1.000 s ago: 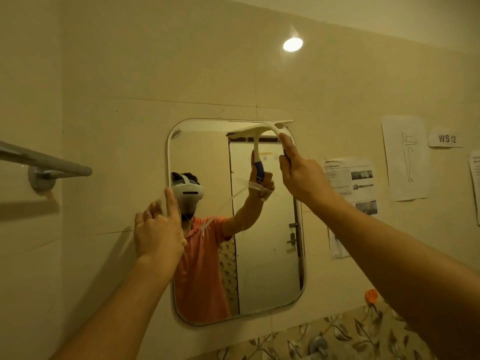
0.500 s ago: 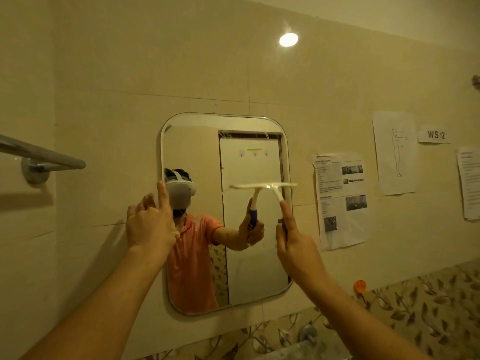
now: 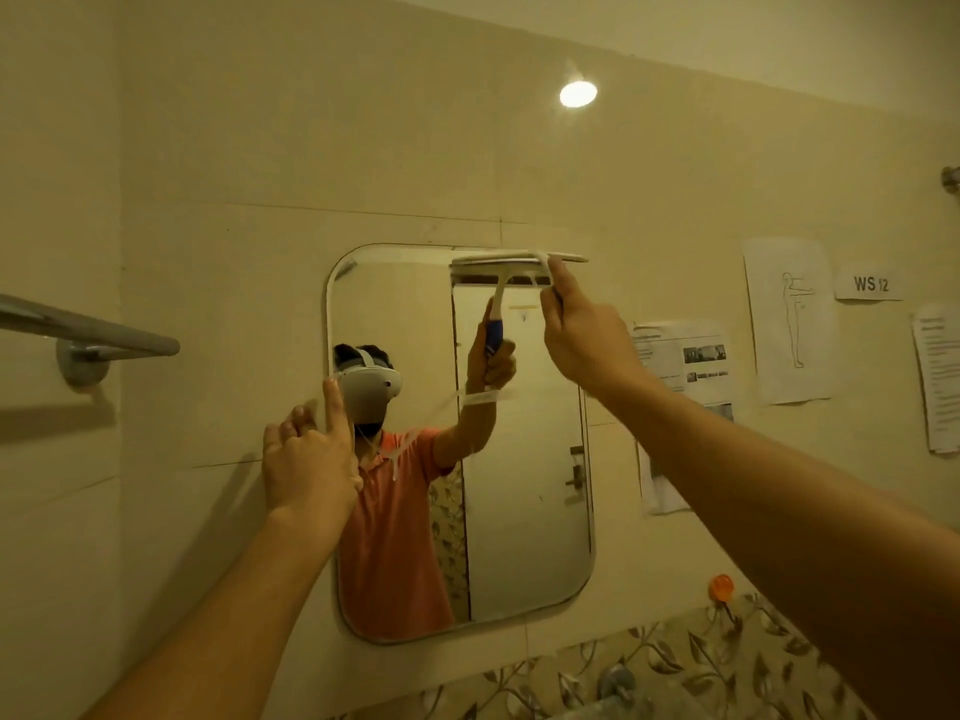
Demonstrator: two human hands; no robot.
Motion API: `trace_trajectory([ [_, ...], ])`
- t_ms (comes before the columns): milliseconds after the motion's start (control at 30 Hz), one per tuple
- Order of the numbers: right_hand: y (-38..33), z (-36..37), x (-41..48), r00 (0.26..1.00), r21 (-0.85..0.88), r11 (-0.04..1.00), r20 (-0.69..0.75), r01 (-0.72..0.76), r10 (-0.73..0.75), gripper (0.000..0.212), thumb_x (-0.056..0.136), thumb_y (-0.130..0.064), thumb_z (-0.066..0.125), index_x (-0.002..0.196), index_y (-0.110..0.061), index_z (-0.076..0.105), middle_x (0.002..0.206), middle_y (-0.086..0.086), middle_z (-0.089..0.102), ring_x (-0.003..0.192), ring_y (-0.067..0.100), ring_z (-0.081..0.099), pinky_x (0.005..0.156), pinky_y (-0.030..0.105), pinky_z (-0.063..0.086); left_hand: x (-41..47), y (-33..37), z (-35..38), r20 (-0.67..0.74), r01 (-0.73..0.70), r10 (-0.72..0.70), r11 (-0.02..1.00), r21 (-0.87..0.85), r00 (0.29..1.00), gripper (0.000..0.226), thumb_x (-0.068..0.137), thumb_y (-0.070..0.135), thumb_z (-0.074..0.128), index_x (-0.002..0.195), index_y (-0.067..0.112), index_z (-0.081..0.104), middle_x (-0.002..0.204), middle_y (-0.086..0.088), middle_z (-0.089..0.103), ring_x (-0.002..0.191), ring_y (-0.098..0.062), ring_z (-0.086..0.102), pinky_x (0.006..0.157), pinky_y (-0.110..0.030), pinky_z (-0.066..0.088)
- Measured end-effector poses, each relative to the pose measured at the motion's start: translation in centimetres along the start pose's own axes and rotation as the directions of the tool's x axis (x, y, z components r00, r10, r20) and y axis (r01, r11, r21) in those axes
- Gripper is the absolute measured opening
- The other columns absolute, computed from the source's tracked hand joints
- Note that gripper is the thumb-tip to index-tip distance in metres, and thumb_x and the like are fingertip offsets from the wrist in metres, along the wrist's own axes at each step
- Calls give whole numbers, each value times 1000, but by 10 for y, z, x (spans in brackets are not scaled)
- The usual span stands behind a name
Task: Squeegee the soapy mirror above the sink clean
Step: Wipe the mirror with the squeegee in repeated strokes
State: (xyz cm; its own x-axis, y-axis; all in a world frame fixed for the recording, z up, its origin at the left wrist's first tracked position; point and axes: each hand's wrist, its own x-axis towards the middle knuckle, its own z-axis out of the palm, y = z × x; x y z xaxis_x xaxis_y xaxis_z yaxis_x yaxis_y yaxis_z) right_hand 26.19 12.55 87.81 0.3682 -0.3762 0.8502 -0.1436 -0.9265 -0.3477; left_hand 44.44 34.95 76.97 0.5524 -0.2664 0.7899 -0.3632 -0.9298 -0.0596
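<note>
I see right hand [image 3: 587, 340] fingers clamped on squeegee [image 3: 493, 260] handle, blade at mirror [image 3: 524, 511] top-right edge | left hand [image 3: 306, 459] loose, holding nothing, by left rim | risk: blade overhangs the rim, so my stroke may skip and leave streaks

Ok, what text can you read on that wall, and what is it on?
"WS 12": small paper label stuck on the wall.
Sheet with photos: print too small to read.
Sheet with a figure drawing: no readable words.
Sheet at the right edge: blurred, unreadable.
</note>
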Motion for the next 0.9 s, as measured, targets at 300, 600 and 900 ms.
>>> trace_trajectory([
  [300, -8, 23, -33, 992, 40, 991, 39, -124, 122, 59, 113, -36, 26, 162, -43, -6, 71, 6, 55, 54, 13, 51, 47, 25, 38, 2, 0, -1, 10, 7, -7, 1000, -1, 1000, 128, 84, 58, 70, 155, 10, -26, 154, -23, 39, 140, -34, 43, 117, -45, 30],
  [600, 4, 67, -133, 963, 133, 955, 89, -265, 254, 61, 111, -38, 29, 161, -47, -7, 66, 1, 55, 54, 12, 51, 47, 26, 41, 2, 1, -2, -4, 3, -3, 1000, 14, 1000, 128, 83, 58, 72, 156, 8, -20, 142, -21, 52, 129, -33, 53, 113, -44, 37],
  [900, -10, 22, -56, 976, 220, 955, -40, -200, 214, 55, 112, -40, 28, 162, -45, 4, 71, 5, 54, 57, 16, 50, 55, 36, 52, 1, -1, -2, 5, -13, 13, 1000, 3, 1000, 130, 83, 58, 71, 154, 9, -26, 149, -21, 46, 135, -32, 49, 117, -44, 33],
])
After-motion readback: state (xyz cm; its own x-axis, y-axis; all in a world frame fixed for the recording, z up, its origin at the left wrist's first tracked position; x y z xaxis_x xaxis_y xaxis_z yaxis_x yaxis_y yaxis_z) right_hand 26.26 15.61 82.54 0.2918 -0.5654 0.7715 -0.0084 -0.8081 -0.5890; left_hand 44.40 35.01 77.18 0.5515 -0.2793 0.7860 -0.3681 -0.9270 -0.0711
